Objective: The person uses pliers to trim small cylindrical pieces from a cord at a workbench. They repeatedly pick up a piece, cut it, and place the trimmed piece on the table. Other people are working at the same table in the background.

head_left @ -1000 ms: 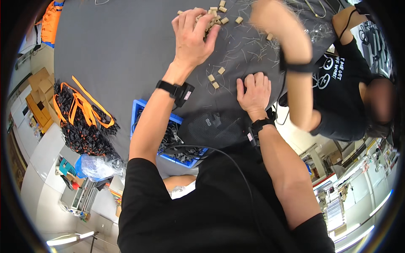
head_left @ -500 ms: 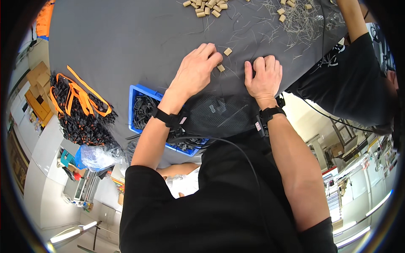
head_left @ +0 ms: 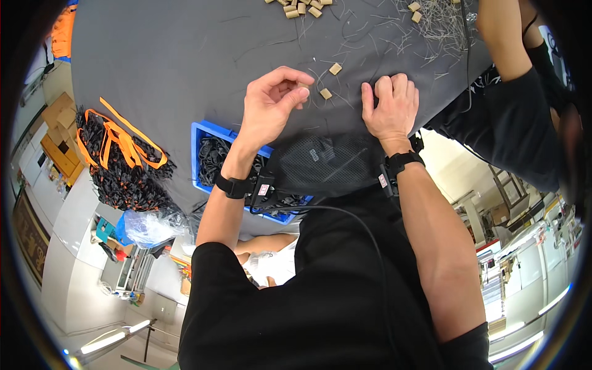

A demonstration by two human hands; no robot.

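My left hand (head_left: 271,102) is raised just over the grey table (head_left: 172,61), palm turned toward me, with thumb and forefinger pinched together. I can make out nothing between them. A small tan block (head_left: 325,94) lies right beside those fingertips, and a second one (head_left: 335,68) lies a little farther off. My right hand (head_left: 390,108) rests as a loose fist on the table's near edge, right of the blocks. Thin grey wires (head_left: 431,31) are strewn over the cloth.
A pile of tan blocks (head_left: 302,7) lies at the far edge. A blue crate (head_left: 206,139) of black parts sits below the table at my left, beside a black bundle with orange straps (head_left: 120,166). Another person's arm (head_left: 512,111) reaches in at the right.
My left hand drew back from the far block pile to the two near blocks, then lifted off the cloth and turned palm up. My right hand stayed put.
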